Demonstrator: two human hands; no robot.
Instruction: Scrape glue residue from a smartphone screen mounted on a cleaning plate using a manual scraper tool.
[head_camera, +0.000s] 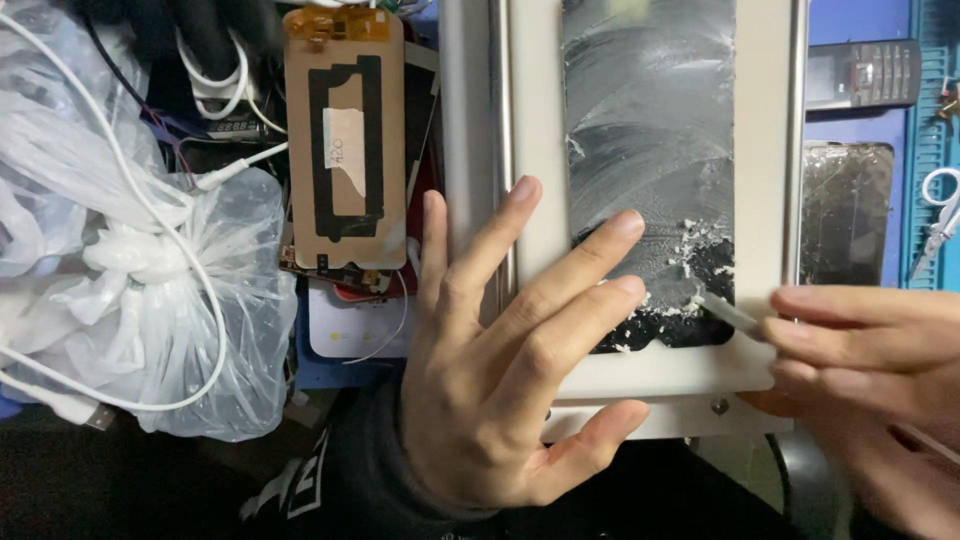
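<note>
Left hand (500, 370) flat w/ fingers spread on smeared glass panel (648, 150); right hand (880, 390), blurred & cut off, pinches thin scraper (728, 313), prob. plastic.

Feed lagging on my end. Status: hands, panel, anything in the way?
Left hand flat, fingers spread, pinning the dark glass panel in its white frame. Right hand pinching thin scraper at white residue. Nothing blocking.
</note>
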